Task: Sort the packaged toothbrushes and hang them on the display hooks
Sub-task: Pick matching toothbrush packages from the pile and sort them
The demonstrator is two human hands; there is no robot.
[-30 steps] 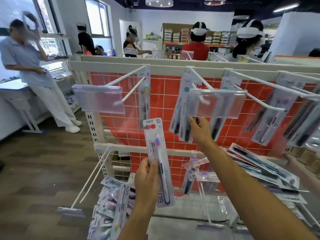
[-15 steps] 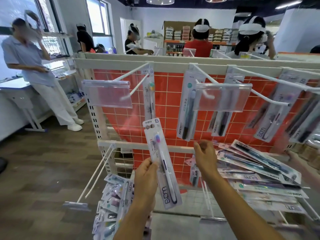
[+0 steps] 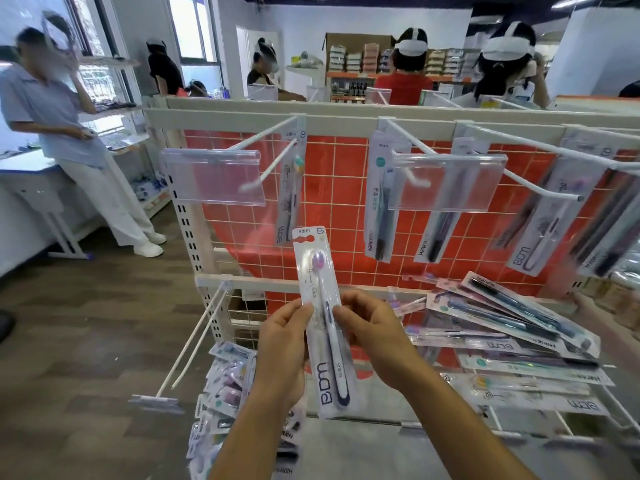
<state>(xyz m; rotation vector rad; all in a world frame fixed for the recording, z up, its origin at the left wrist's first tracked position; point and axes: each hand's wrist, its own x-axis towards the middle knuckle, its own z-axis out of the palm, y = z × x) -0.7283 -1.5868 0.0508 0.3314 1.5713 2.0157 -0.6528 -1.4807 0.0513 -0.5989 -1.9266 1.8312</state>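
Right hand (image 3: 372,336) now joins left hand (image 3: 284,344) on toothbrush pack (image 3: 323,320); I see both fingers pinching it, long axis upright, hang hole below upper-left hook (image 3: 273,164).

Held toothbrush pack (image 3: 323,320): "EDM" in large dark letters running lengthwise along the lower card; small characters at the top, too fine to read. Pack on the upper left hook (image 3: 290,188): "EDM" at its foot, turned sideways. Two dark-brush packs behind the clear tag holder, one at (image 3: 378,199) and one at (image 3: 437,233): "Hanev" or similar (the last letters blur). Far-right hanging pack (image 3: 540,237): "EDM". Loose pile on the lower hooks (image 3: 512,344): "EDM" and the "Hane…" brand, upside down.
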